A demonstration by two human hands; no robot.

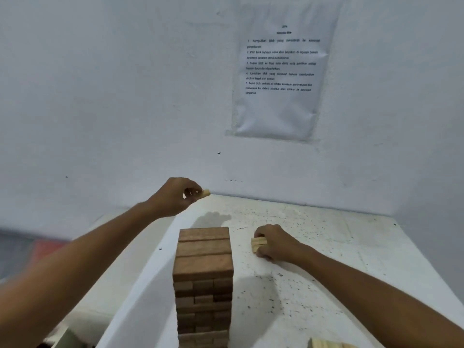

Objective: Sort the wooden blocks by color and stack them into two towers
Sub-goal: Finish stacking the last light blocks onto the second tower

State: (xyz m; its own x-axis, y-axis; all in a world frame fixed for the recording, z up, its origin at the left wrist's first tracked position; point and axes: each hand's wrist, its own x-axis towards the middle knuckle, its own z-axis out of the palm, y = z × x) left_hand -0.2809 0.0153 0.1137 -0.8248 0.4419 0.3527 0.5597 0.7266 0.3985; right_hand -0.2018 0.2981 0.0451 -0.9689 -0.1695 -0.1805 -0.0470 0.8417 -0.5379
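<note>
Speckled white counter (313,247) against white wall (113,96) with printed sheet (281,71); left hand (173,197) pinching pale block (206,193), right hand (273,243) gripping pale blocks (257,243) beside brown tower (203,272).

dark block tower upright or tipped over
Upright. The dark block tower stands straight on the table, layers squarely stacked, neither hand touching it.

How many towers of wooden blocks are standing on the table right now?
1. A tall tower of dark brown wooden blocks stands at the white table's near middle. The pale wooden blocks are not stacked into a tower yet; more could sit out of view.
</note>
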